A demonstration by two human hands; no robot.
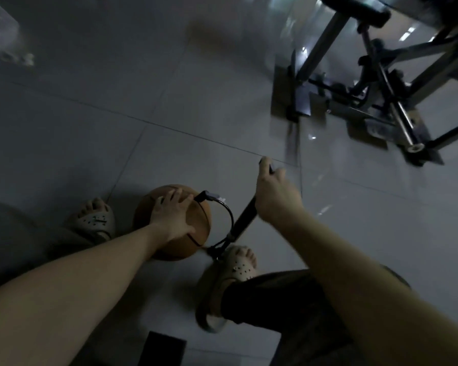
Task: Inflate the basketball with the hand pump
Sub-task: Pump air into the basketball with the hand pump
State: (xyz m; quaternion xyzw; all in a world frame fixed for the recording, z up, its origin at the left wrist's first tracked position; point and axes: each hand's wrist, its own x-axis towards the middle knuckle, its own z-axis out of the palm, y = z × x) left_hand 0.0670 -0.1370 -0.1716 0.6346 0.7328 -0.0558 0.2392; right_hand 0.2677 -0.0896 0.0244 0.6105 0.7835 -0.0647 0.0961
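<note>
Glossy pale floor tiles (169, 101) fill the dim frame, and everything is viewed from above. At the bottom centre, a dark rectangular object (161, 350) is cut by the edge; what it is cannot be told. Just above it, the right foot (238, 268), in a perforated sandal, is set at the base of the hand pump (245, 219), apparently pinning it down. The left foot (94, 219) is planted just beside the basketball (200, 223), which lies on the floor in the lower middle of the frame, between the feet.

The left hand (171, 215) is laid flat on top of the ball, fingers spread and holding nothing. A black hose (229, 210) is looped from the pump's base to a connector (209, 196) at the ball's upper right. The pump handle (263, 161) is wrapped in the fingers of the right hand (275, 194), with the barrel leaning toward the upper right.

Farther off, a metal frame (381, 88) occupies the upper right, and a clear plastic bag (0, 30) the upper left.

Pumping appears to be under way. Because the barrel is tilted, a hard stroke could skid the base across the slick tiles. A roll of the ball could tug the connector out or bend the needle.
</note>
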